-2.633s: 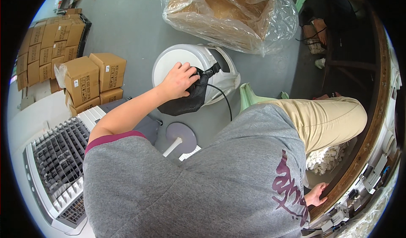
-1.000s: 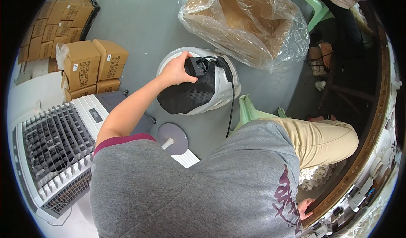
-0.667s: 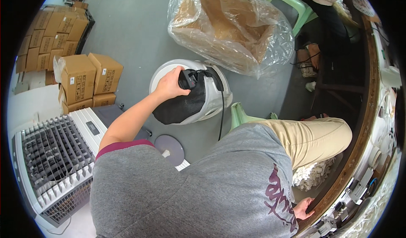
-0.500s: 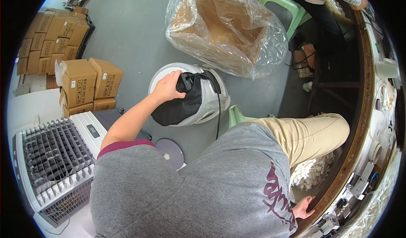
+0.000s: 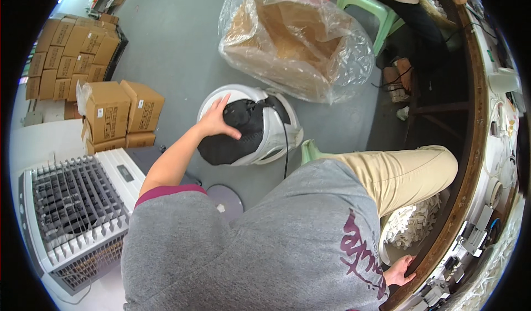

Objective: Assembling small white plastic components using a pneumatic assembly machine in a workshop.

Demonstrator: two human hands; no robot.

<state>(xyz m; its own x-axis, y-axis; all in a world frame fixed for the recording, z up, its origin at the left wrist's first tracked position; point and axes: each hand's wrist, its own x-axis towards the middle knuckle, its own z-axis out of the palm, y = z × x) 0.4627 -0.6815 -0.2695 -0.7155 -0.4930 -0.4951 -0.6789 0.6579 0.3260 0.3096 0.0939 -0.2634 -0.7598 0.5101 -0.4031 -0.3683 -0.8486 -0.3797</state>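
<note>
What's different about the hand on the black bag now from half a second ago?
The left hand had a black block pinched between thumb and fingers; now its fingers are spread apart, so it seems to have let go. The block is hard to tell from the black mesh now. The black cord still hangs down, and the right hand stays at the wooden table edge.

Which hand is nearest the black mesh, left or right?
The left hand, spread open at the black mesh; the right hand is by the table's wooden edge.
</note>
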